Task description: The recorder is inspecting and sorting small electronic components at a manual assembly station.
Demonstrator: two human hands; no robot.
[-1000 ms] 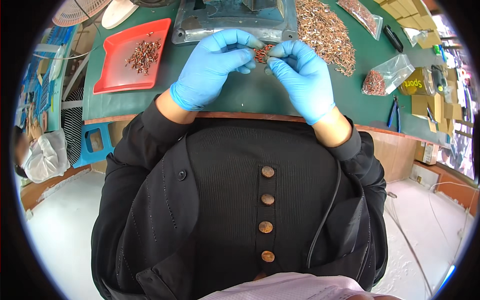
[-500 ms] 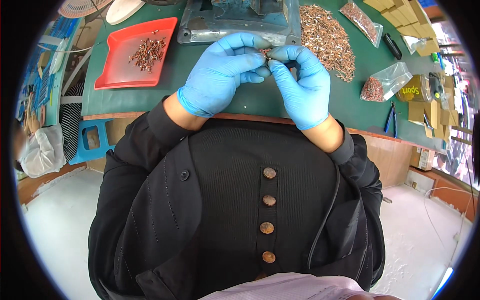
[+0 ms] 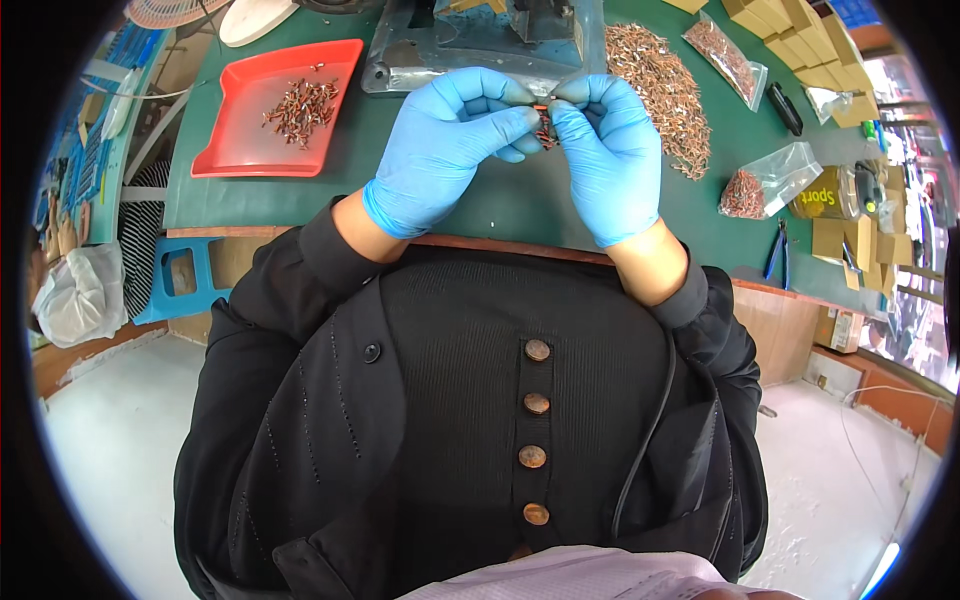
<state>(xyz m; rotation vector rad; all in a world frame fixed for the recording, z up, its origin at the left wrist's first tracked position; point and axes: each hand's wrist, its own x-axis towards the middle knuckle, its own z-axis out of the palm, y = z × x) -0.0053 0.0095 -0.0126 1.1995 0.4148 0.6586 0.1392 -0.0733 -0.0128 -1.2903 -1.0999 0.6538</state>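
In light-blue gloves with darkened fingertips, my left hand (image 3: pixel 430 150) and my right hand (image 3: pixel 612 150) meet over the near part of the green table. Thumb and forefinger of each hand are pinched together, tips nearly touching. Between them show small reddish-copper metal pieces (image 3: pixel 546 128); their exact shape is too small to make out. The left fingers curl around some of these pieces, while the right pinch covers most of what it grips. Just beyond the hands stands a worn blue-grey metal machine base (image 3: pixel 440 78). A pile of similar copper-coloured pieces (image 3: pixel 660 100) lies beyond my right hand.
On the left, a red tray (image 3: pixel 232 140) holds more small pieces. To the right are clear bags (image 3: pixel 790 175) of pieces, blue-handled pliers (image 3: pixel 778 252), a black tool (image 3: pixel 785 108) and small cardboard boxes (image 3: pixel 835 75). A blue stool (image 3: pixel 160 300) stands below left; another person's hand (image 3: pixel 66 235) shows far left.
The fingertips have drawn slightly apart, and the reddish pieces between my hands now show more. My left hand has shifted a little to the right.
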